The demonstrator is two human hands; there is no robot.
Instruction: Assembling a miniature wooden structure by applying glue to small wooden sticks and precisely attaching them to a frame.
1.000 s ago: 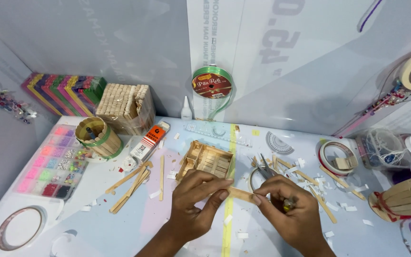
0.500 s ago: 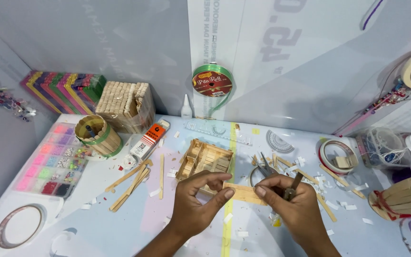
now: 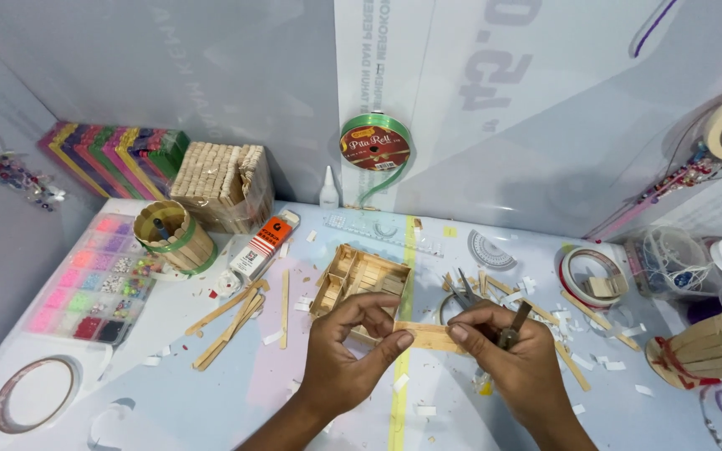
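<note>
My left hand (image 3: pixel 346 355) and my right hand (image 3: pixel 518 361) hold a short flat wooden stick (image 3: pixel 429 336) between them, thumb and forefinger pinching each end. My right hand also keeps a small cutter (image 3: pixel 511 326) tucked in its fingers, handle pointing up. Just behind the stick lies a small open box built from wooden sticks (image 3: pixel 363 280). Small scissors (image 3: pixel 465 292) lie beside my right hand.
Loose sticks (image 3: pixel 236 313) lie left of the box. A glue tube (image 3: pixel 266 243), a stick-built cup (image 3: pixel 174 235), a bead organiser (image 3: pixel 94 278), a tape ring (image 3: pixel 33 392), a ribbon spool (image 3: pixel 375 144), and a stick bundle (image 3: pixel 716 342) surround the work spot.
Both hands lifted slightly and drew a little apart, exposing more of the stick between them. The cutter handle now points up from my right hand.
</note>
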